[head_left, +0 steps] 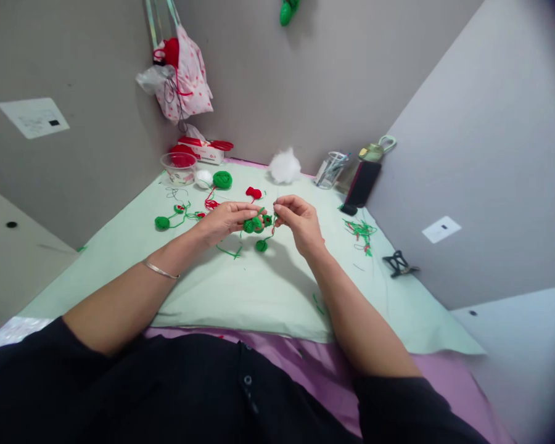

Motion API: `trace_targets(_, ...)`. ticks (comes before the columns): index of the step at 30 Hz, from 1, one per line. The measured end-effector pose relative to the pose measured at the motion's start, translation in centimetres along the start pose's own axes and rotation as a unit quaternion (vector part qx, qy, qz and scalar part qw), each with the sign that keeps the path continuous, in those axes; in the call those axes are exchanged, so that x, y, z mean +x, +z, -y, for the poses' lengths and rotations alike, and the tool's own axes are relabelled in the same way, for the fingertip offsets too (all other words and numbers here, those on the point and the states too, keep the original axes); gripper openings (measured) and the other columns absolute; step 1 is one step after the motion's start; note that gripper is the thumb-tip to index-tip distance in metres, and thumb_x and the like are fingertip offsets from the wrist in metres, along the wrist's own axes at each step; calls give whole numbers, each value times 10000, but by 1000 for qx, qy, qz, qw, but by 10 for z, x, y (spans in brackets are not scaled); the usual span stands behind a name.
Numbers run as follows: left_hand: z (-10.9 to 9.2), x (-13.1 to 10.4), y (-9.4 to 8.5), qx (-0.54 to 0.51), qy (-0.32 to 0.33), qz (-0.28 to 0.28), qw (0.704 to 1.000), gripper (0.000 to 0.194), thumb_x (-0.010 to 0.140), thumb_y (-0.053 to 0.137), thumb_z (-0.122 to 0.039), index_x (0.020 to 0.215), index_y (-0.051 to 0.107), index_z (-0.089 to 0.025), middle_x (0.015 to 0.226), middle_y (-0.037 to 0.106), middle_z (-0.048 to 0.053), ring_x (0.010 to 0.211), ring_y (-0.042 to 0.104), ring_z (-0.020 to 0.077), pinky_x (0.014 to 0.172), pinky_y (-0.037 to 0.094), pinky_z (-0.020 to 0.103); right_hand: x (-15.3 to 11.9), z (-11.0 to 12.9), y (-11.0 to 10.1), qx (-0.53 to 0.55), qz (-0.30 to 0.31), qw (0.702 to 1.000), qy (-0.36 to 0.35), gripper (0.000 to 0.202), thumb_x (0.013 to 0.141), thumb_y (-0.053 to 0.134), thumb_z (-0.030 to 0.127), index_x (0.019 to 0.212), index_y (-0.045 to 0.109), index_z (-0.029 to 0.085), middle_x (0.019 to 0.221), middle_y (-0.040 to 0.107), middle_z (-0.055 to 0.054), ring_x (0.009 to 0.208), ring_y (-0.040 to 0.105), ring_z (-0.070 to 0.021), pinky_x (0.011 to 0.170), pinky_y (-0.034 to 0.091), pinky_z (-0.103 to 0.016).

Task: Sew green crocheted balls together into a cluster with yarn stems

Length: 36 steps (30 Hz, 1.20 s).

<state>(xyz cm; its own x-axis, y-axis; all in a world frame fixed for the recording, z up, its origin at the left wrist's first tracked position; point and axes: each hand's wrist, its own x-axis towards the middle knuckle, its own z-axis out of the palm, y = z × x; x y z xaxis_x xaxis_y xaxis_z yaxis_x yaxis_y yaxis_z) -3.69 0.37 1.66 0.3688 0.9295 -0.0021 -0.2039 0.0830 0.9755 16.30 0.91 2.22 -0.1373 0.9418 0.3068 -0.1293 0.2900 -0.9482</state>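
My left hand (229, 221) is closed on a small green crocheted piece (251, 225), held above the table. A green bit with a red centre (267, 220) sits at its right end. My right hand (300, 221) is closed in a pinch just right of the piece. What lies between its fingertips is too small to make out. A red and green yarn strand (272, 233) hangs between the hands, near a small green ball (261, 245). Green yarn scraps (231, 251) lie below my left hand.
At the back are a clear tub (179, 169), a tissue box (203, 150), a green yarn ball (222, 179), white stuffing (284, 166) and a clear cup (330, 171). A phone (363, 184) leans at right, near yarn scraps (361, 233) and a black hair clip (399, 264).
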Motion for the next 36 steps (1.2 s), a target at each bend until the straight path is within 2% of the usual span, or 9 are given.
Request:
trace_targets(5, 0, 0, 0, -5, 2, 17, 1000, 411, 691, 873, -388, 1025, 794, -164, 1029, 783, 106, 918, 731, 214, 978, 499, 396, -3, 1, 3, 2, 23, 1000, -13, 255, 725, 809, 361, 813, 623, 211, 697, 649, 29, 599, 605, -117, 591, 515, -275)
trace_targets(13, 0, 1, -3, 8, 11, 39, 999, 402, 728, 847, -405, 1063, 799, -188, 1002, 786, 95, 925, 720, 211, 975, 499, 388, -1, 1, 2, -36, 9, 998, -42, 243, 691, 848, 369, 760, 686, 202, 660, 616, 35, 558, 500, -88, 538, 426, -246)
trace_targets(18, 2, 1, -5, 27, 15, 52, 998, 406, 757, 822, -431, 1088, 797, -197, 994, 784, 101, 943, 716, 221, 962, 500, 388, -2, 1, 3, -64, 5, 997, -38, 263, 680, 848, 401, 744, 689, 201, 665, 626, 23, 572, 490, -99, 547, 417, -258)
trace_targets(27, 1, 1, -4, 27, 12, 60, 998, 391, 770, 809, -401, 1104, 795, -198, 959, 781, 84, 909, 708, 196, 936, 498, 357, -3, -1, 4, -74, 6, 995, -63, 189, 728, 805, 341, 739, 683, 196, 661, 631, 20, 565, 476, -95, 537, 385, -255)
trace_targets(36, 1, 0, -3, 36, 10, 60, 998, 389, 791, 789, -442, 1087, 797, -189, 941, 775, 88, 904, 698, 200, 916, 495, 351, -4, 1, 6, -111, -3, 991, -80, 222, 739, 792, 393, 721, 672, 207, 671, 622, 17, 562, 471, -102, 522, 382, -264)
